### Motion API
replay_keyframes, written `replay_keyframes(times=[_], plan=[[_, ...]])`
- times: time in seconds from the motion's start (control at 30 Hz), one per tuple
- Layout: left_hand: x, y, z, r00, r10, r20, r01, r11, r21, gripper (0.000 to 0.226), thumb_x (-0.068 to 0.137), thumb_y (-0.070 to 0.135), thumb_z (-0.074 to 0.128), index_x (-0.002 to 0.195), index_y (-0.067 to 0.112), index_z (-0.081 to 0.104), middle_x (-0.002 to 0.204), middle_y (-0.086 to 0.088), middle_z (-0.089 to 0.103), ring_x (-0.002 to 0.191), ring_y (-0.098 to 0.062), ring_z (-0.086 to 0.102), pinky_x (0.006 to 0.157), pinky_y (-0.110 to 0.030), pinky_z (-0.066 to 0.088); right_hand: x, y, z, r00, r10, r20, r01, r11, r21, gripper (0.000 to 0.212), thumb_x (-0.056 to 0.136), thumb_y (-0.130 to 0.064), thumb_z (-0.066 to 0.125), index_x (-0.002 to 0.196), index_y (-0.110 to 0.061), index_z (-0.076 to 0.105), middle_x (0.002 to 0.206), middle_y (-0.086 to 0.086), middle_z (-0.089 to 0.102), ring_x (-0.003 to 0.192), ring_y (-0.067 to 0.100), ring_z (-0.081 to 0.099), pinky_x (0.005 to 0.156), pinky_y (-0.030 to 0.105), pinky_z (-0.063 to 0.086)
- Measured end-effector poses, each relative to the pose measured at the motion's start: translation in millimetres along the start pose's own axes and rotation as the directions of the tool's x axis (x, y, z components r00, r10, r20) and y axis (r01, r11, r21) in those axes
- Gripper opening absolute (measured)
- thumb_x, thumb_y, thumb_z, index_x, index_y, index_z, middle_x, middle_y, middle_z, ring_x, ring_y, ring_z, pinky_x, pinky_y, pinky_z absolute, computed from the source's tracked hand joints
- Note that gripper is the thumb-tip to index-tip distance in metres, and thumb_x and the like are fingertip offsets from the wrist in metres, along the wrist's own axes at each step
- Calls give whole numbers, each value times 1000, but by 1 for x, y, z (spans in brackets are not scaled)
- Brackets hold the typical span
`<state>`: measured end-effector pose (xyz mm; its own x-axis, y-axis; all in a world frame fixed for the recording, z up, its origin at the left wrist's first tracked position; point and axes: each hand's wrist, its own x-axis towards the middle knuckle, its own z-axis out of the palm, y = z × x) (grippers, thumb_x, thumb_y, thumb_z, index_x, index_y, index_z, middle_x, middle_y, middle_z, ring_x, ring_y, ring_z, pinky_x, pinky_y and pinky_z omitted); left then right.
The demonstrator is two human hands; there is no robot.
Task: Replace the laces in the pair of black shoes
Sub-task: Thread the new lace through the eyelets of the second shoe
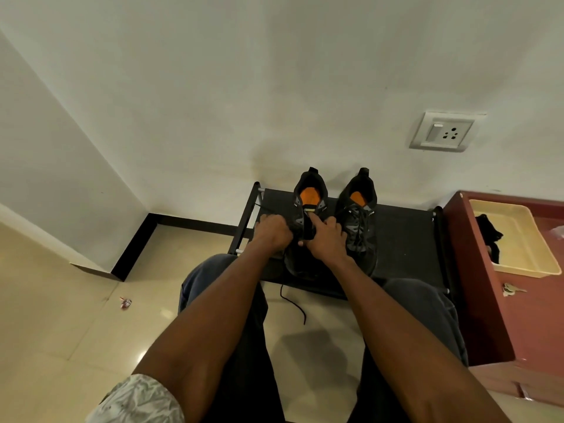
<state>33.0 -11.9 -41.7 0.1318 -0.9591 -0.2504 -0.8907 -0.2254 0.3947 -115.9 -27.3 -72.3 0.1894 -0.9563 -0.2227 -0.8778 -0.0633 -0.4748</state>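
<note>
White wall [274, 71], upper frame, full width; switch and socket plate [442, 131] at upper right. Tiled floor [61, 315], lower left, with a small wrapper [125, 303] lying on it. Red-brown cabinet [485, 300], right edge, carrying a cream tray [546, 261] that holds a dark item, too indistinct to name. Low black rack [406, 236], centre right, its top serving as the surface for the pair. Left black shoe [308, 193], centre, orange insole showing, tongue pulled up between the hands. Right black shoe [358, 221], just beside it, still fully laced. Left hand [273, 232], fingers curled at the outer edge of the left shoe, apparently pinching a lace end; the grip itself is hidden behind the knuckles. Right hand [326, 239], on the inner edge of the same shoe, index finger extended along the tongue, remaining fingers curled; what they hold cannot be told. Loose black lace [297, 306], trailing from the left shoe over the rack edge onto the floor, lower centre. Step in hand, judged: working the lace through the left shoe's eyelets; whether out or in cannot be told. Next move calls for steadying the tongue while drawing the lace evenly through one eyelet row, then doing the second shoe.
</note>
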Motion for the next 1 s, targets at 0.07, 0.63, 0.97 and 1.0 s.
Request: replay_keyframes(times=[0.07, 0.63, 0.97, 1.0], plan=[[2, 1, 0, 1000, -13, -21, 9, 980, -200, 18, 92, 9, 48, 86, -4, 58, 96, -22, 65, 96, -40, 61, 81, -46, 51, 0, 0, 0, 1000, 1, 5, -1, 1000, 8, 83, 87, -43, 73, 155, -35, 26, 143, 15, 32, 135, 38, 32, 112, 52, 26], [4, 4, -15, 988, -130, 89, 153, 661, -734, 16, 97, 6, 53, 82, 13, 55, 71, -2, 53, 59, -12, 52, 56, -25, 48, -5, 2, 1, 1000, -3, -14, 3, 1000, -4, 82, 89, -43, 70, 155, -33, 22, 142, 17, 31, 133, 39, 33, 112, 52, 27], [-16, 45, -119, 937, -241, -254, -216, 173, -961, 15, 92, 0, 53, 93, 12, 62, 57, 4, 46, 42, -9, 32, 40, -23, 22, -9, 2, 8, 1000, -27, -14, 26, 999, -39, 90, 91, -42, 69, 159, -25, 12, 164, 18, 7, 149, 40, 17, 119, 57, 20], [-19, 50, -132, 924, -241, -295, -266, 145, -953, 15, 91, -1, 54, 91, 13, 62, 56, 5, 46, 41, -9, 31, 40, -22, 22, -8, 2, 8, 1000, -30, -9, 30, 999, -31, 91, 90, -42, 69, 159, -25, 12, 164, 17, 6, 149, 41, 18, 118, 57, 21]])
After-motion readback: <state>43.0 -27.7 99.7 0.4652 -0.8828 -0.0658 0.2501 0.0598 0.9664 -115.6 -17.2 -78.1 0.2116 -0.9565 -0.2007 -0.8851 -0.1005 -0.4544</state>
